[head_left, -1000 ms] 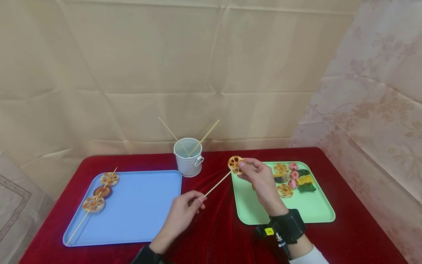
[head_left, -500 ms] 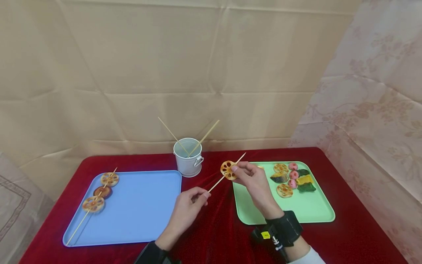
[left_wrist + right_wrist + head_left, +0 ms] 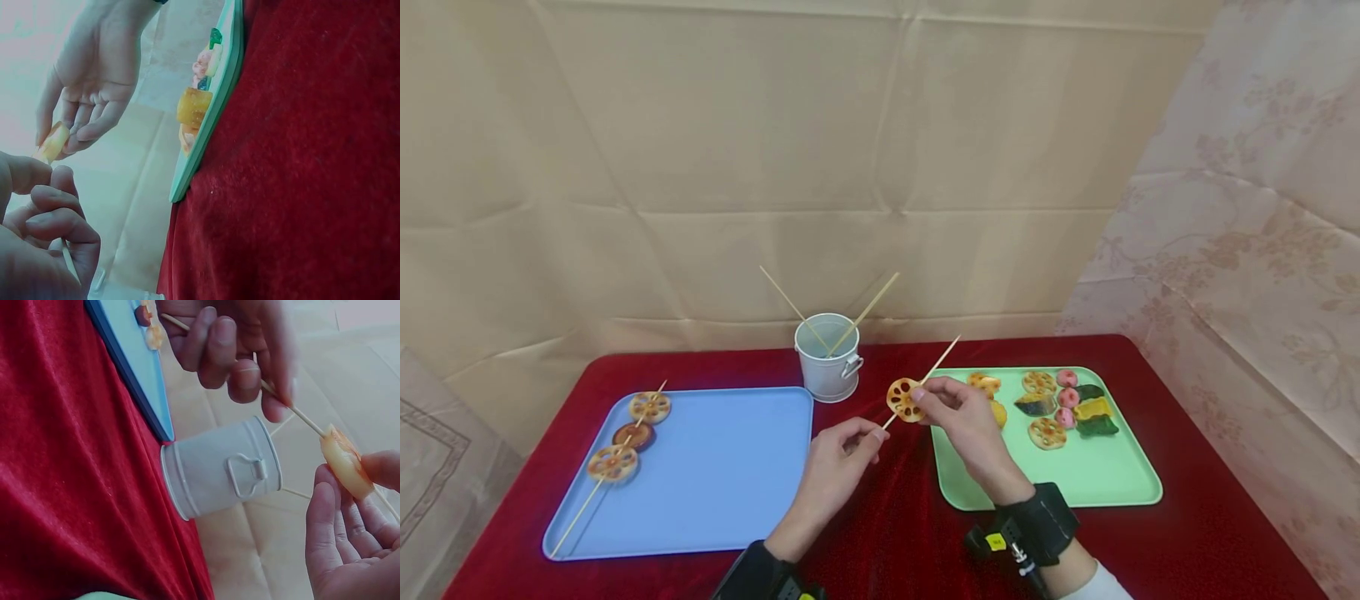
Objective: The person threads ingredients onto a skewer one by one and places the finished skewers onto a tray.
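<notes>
A lotus root slice, round and browned with holes, sits threaded on a thin wooden skewer. My right hand pinches the slice between thumb and fingers. Lower down the same skewer, my left hand grips it with thumb and curled fingers. In the right wrist view the lotus root slice shows edge-on, a short length of bare skewer between it and the left hand. Most of the slice is hidden behind fingers in the left wrist view.
On the left, a blue tray bears a finished-looking skewer of lotus slices and a brown round piece. A white bucket with skewers stands at the back. A green tray at right carries several food pieces, including a lotus slice.
The lotus slice has slid down the skewer toward my left hand, leaving the tip sticking out beyond it. My right hand has moved left and slightly down; my left hand has shifted slightly right.
</notes>
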The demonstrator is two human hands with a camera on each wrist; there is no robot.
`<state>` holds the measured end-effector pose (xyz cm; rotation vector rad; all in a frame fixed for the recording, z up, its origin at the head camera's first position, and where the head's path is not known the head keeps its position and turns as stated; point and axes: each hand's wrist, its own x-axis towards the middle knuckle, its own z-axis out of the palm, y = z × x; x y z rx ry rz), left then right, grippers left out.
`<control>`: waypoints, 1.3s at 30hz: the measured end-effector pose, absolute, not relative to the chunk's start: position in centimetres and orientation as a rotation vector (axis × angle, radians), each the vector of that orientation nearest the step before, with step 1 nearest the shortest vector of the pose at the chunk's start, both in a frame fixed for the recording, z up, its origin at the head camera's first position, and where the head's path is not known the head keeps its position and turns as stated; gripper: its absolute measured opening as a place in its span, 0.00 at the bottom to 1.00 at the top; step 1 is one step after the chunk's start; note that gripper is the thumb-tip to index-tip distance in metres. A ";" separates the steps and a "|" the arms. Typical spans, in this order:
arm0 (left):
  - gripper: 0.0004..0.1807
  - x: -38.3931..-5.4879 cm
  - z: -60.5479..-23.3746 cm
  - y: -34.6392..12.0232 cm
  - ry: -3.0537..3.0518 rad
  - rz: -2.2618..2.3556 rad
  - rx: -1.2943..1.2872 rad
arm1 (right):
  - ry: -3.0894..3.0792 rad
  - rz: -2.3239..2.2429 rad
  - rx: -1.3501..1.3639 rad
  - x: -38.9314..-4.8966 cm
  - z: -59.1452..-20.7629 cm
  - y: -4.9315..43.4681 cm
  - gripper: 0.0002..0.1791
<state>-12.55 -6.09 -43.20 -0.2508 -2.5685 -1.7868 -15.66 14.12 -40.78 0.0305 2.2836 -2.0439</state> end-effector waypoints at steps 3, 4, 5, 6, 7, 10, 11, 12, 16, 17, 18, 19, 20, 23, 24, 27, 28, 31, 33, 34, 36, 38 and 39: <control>0.07 -12.6 -43.1 -6.0 -2.565 -1.803 -0.243 | 2.285 -2.020 0.025 -15.5 -40.8 13.9 0.18; 0.07 -12.6 -43.1 -6.0 -2.560 -1.813 -0.241 | 2.284 -2.015 0.022 -15.5 -40.8 13.9 0.18; 0.07 -12.6 -43.1 -5.9 -2.554 -1.821 -0.238 | 2.284 -2.009 0.021 -15.5 -40.8 13.8 0.18; 0.07 -12.6 -43.1 -5.9 -2.554 -1.823 -0.232 | 2.283 -2.007 0.021 -15.5 -40.9 13.7 0.18; 0.07 -12.7 -43.1 -5.8 -2.551 -1.832 -0.224 | 2.281 -2.007 0.021 -15.4 -40.9 13.7 0.17; 0.07 -12.7 -43.2 -5.6 -2.538 -1.866 -0.201 | 2.271 -2.009 0.005 -15.4 -40.9 13.6 0.18; 0.08 -12.7 -43.2 -5.6 -2.532 -1.882 -0.192 | 2.268 -2.008 0.000 -15.4 -41.0 13.6 0.17; 0.08 -12.7 -43.2 -5.5 -2.526 -1.900 -0.186 | 2.264 -2.011 -0.008 -15.4 -41.0 13.5 0.17; 0.08 -12.6 -43.1 -5.6 -2.500 -1.973 -0.166 | 2.257 -2.004 -0.015 -15.3 -41.1 13.3 0.17; 0.08 -12.6 -43.1 -5.6 -2.497 -1.987 -0.163 | 2.254 -2.004 -0.017 -15.2 -41.2 13.2 0.17; 0.08 -12.6 -43.1 -5.6 -2.492 -1.999 -0.164 | 2.249 -2.006 -0.016 -15.2 -41.2 13.1 0.17; 0.08 -12.6 -43.1 -5.6 -2.490 -2.006 -0.162 | 2.245 -2.004 -0.016 -15.2 -41.3 13.1 0.17; 0.08 -12.5 -43.2 -5.6 -2.487 -2.013 -0.164 | 2.242 -2.005 -0.019 -15.2 -41.4 13.1 0.17; 0.08 -12.5 -43.2 -5.6 -2.474 -2.040 -0.155 | 2.230 -2.007 -0.029 -15.2 -41.5 13.0 0.17; 0.08 -12.5 -43.3 -5.6 -2.471 -2.046 -0.151 | 2.230 -2.004 -0.033 -15.2 -41.5 13.1 0.18; 0.09 -12.5 -43.4 -5.6 -2.456 -2.066 -0.129 | 2.235 -1.994 -0.040 -15.3 -41.4 13.3 0.20; 0.09 -12.5 -43.4 -5.6 -2.449 -2.073 -0.124 | 2.237 -1.987 -0.044 -15.3 -41.4 13.4 0.21; 0.10 -12.4 -43.6 -5.9 -2.428 -2.084 -0.114 | 2.240 -1.983 -0.055 -15.5 -41.3 13.9 0.22; 0.10 -12.3 -43.7 -6.1 -2.428 -2.082 -0.109 | 2.241 -1.989 -0.065 -15.6 -41.2 14.4 0.22; 0.10 -12.3 -43.8 -6.3 -2.428 -2.080 -0.106 | 2.244 -1.990 -0.067 -15.7 -41.1 14.7 0.23; 0.10 -12.2 -43.9 -6.7 -2.436 -2.066 -0.092 | 2.253 -1.999 -0.072 -15.9 -41.0 15.3 0.23; 0.10 -12.2 -44.0 -7.1 -2.446 -2.049 -0.074 | 2.272 -2.001 -0.078 -16.0 -40.9 16.0 0.22; 0.10 -12.1 -44.1 -7.3 -2.449 -2.040 -0.069 | 2.290 -1.994 -0.079 -16.1 -40.8 16.3 0.22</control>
